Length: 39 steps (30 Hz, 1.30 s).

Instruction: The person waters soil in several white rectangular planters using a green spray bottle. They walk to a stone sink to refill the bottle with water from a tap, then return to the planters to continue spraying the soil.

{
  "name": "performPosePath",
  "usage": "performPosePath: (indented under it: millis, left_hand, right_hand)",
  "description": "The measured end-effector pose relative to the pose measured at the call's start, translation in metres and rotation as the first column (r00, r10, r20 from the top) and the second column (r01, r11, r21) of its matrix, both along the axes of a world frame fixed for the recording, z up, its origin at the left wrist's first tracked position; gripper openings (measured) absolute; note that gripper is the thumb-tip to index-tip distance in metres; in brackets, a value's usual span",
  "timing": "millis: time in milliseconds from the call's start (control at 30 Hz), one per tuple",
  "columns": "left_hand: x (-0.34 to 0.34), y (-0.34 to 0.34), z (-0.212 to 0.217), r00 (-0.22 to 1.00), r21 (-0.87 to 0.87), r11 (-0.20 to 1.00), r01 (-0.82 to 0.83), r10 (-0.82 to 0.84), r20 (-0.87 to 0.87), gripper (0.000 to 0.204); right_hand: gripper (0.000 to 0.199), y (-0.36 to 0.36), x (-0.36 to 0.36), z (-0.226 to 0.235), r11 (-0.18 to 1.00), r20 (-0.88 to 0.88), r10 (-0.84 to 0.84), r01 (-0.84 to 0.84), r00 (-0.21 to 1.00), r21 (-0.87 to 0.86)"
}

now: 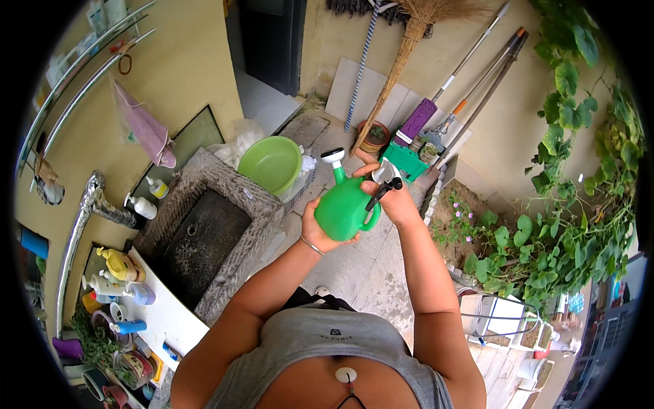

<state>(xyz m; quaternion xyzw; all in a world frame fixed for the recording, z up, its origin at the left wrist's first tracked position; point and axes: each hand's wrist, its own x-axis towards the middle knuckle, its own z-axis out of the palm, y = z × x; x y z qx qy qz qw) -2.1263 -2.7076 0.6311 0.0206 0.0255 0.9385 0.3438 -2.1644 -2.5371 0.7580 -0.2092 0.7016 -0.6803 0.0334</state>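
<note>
In front of my chest is a green watering can [342, 208], tilted, with a short spout ending in a white and black sprinkler head [333, 157]. My left hand [315, 227] is closed round the can's body from the left and below. At its upper right, my right hand [396, 199] grips a white spray head [385, 170] with a black lever [385, 192]. The fingers of my right hand partly hide this head, so I cannot tell whether it is fastened on. A green loop handle [372, 217] stands out on the can's right side.
Left of me is a stone sink [267, 211] with bottles along its edge. A green basin [270, 165] lies beyond it. A broom [402, 51], mops and poles lean on the far wall. Leafy vines and a planting bed [449, 221] are at the right.
</note>
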Motion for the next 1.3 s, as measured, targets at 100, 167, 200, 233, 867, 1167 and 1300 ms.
performPosePath:
  millis: [100,167,200,233,867,1167,1300]
  left_hand:
    - [-0.004,0.015,0.002,0.995,0.000,0.997,0.082,-0.082,-0.061,0.068]
    - [-0.004,0.022,0.001,0.987,-0.012,0.990,0.137,-0.138,-0.077,0.068]
    - [-0.003,0.026,0.002,0.985,-0.026,0.986,0.162,-0.163,-0.064,0.068]
    - [-0.001,0.030,0.002,0.981,-0.040,0.982,0.186,-0.188,-0.052,0.068]
    - [0.144,0.181,0.026,0.719,-0.106,0.715,0.691,-0.695,0.005,0.066]
    - [0.323,0.343,0.011,0.556,-0.158,0.547,0.822,-0.831,0.013,0.067]
    - [0.394,0.405,0.009,0.466,-0.158,0.461,0.873,-0.885,-0.006,0.069]
  right_hand:
    - [0.034,0.008,0.028,0.003,0.991,0.032,-0.133,0.132,0.991,0.023]
    - [0.040,0.019,0.040,0.000,0.964,0.009,-0.237,0.233,0.972,0.129]
    - [0.044,0.025,0.048,-0.002,0.966,0.071,-0.257,0.254,0.964,0.048]
    - [0.047,0.029,0.057,-0.003,0.960,0.130,-0.271,0.277,0.954,-0.034]
    - [0.045,0.122,0.286,-0.012,0.405,0.171,-0.862,0.851,0.478,-0.335]
    - [0.036,0.255,0.490,-0.022,0.253,0.096,-0.943,0.875,0.317,-0.412]
    - [0.043,0.305,0.566,-0.021,0.159,0.060,-0.980,0.933,0.187,-0.324]
